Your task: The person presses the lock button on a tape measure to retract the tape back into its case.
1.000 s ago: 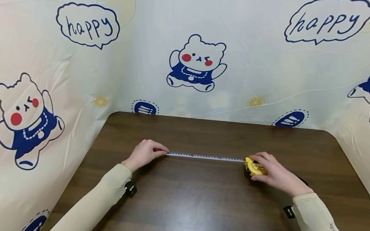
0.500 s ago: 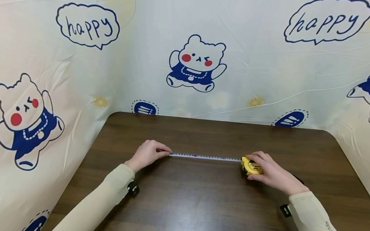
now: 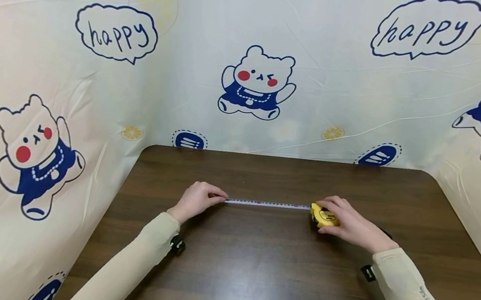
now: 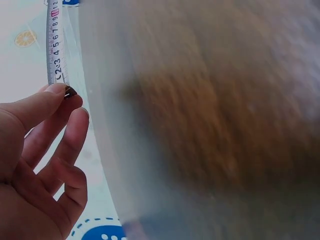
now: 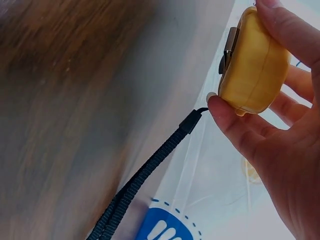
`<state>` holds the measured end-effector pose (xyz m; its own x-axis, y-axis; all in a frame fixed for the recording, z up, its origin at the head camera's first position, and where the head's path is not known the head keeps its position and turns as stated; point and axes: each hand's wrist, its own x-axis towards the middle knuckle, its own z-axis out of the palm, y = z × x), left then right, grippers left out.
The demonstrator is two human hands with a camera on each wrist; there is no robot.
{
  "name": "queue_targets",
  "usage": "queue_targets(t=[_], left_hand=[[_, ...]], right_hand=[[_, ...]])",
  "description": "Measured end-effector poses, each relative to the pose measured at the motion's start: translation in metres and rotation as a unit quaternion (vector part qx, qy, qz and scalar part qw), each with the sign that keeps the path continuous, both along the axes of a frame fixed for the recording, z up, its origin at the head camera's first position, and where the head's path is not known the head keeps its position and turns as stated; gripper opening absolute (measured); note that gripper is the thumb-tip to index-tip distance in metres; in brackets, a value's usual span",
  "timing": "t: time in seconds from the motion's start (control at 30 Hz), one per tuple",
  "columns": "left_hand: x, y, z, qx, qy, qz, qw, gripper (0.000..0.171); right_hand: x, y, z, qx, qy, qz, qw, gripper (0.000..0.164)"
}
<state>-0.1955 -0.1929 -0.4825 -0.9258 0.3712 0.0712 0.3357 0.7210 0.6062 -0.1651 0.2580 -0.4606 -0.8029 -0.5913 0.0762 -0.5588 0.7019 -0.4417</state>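
Observation:
My right hand [image 3: 351, 224] grips the yellow case of a tape measure [image 3: 324, 216], thumb on one side and fingers on the other. A black wrist strap [image 5: 150, 167] dangles from the case in the right wrist view, and a metal clip [image 5: 229, 47] shows on its side. From the case a white blade [image 3: 267, 204] runs straight across to my left hand [image 3: 199, 200]. In the left wrist view, thumb and forefinger pinch the blade's metal end hook [image 4: 70, 92], the other fingers loosely bent. Printed numbers show along the blade [image 4: 56, 45].
Under both hands lies a dark brown wooden table [image 3: 244, 262] with rounded far corners. A pale curtain [image 3: 322, 80] printed with bears and speech bubbles surrounds its back and sides. Small black devices [image 3: 178, 244] are strapped at both wrists.
Both hands have come slightly closer together, the left moving right and the right moving left. The stretch of blade between them is shorter, and both grips stay the same.

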Motion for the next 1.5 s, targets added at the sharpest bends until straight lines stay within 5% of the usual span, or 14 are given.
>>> queue_targets(t=[1.5], left_hand=[[-0.004,0.040,0.010,0.008,0.007,-0.018,0.9998,0.013]], right_hand=[[-0.001,-0.027,0.004,-0.016,-0.016,0.011,1.000,0.062]])
